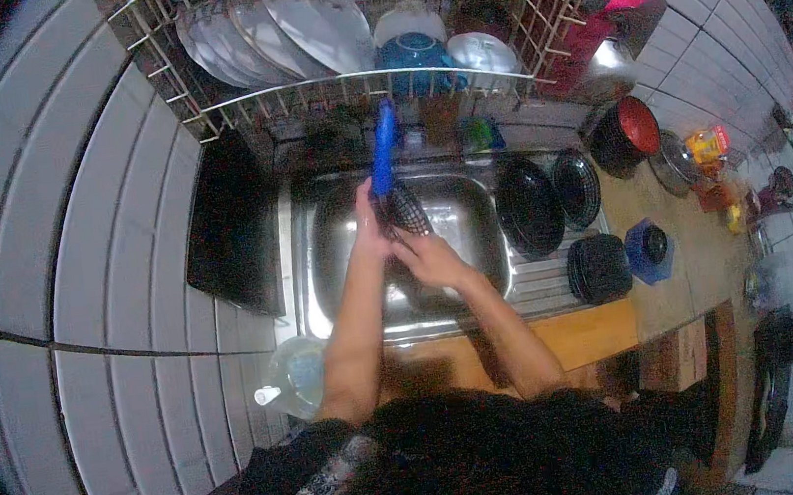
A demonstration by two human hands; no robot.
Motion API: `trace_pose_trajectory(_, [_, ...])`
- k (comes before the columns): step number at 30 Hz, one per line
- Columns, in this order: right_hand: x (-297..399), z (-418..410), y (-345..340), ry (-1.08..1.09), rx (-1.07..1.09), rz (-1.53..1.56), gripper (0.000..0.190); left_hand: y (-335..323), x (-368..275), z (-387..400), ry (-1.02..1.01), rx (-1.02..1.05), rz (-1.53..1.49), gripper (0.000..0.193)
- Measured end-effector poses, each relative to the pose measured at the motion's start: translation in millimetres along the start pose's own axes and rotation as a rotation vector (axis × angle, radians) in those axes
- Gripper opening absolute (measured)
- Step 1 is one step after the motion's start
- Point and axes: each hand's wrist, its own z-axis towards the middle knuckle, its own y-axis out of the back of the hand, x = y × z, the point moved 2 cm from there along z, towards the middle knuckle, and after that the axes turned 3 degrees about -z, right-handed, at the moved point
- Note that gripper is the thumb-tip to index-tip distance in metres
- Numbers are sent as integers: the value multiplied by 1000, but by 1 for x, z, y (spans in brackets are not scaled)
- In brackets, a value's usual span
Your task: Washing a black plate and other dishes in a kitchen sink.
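Over the stainless steel sink [338, 255], both my hands meet around a dark utensil with a perforated or grid-like face [408, 210]; its exact kind is hard to tell. My left hand [369, 225] grips its left side. My right hand [431, 254] has its fingers on the lower right part of it. Just beyond my fingertips rises a blue cylindrical thing [383, 152], upright in view; whether it is part of the faucet or of the utensil I cannot tell. The lower ends of the held thing are hidden by my fingers.
A wire dish rack [288, 88] with white plates [317, 23] and a blue cup [410, 56] spans the top. Right of the basin lie black dishes [529, 207] and a black square stack [598, 269]. A red-lined pot [613, 139] stands farther right; a translucent jug [301, 378] is near my left forearm.
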Motion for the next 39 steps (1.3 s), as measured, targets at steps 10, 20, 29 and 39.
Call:
trace_pose_trajectory(10, [0, -43, -8, 101, -11, -143, 38, 20, 7, -2, 22, -47, -37, 36])
trace_pose_trajectory(20, [-18, -55, -32, 70, 52, -415, 38, 42, 16, -8, -97, -206, 214, 43])
trace_pose_trajectory(29, [-22, -63, -25, 124, 107, -679, 43, 74, 21, -15, -463, -634, 959, 47])
trace_pose_trajectory(39, [-18, -65, -30, 134, 104, -595, 41, 84, 27, -28, -777, -801, 972, 38])
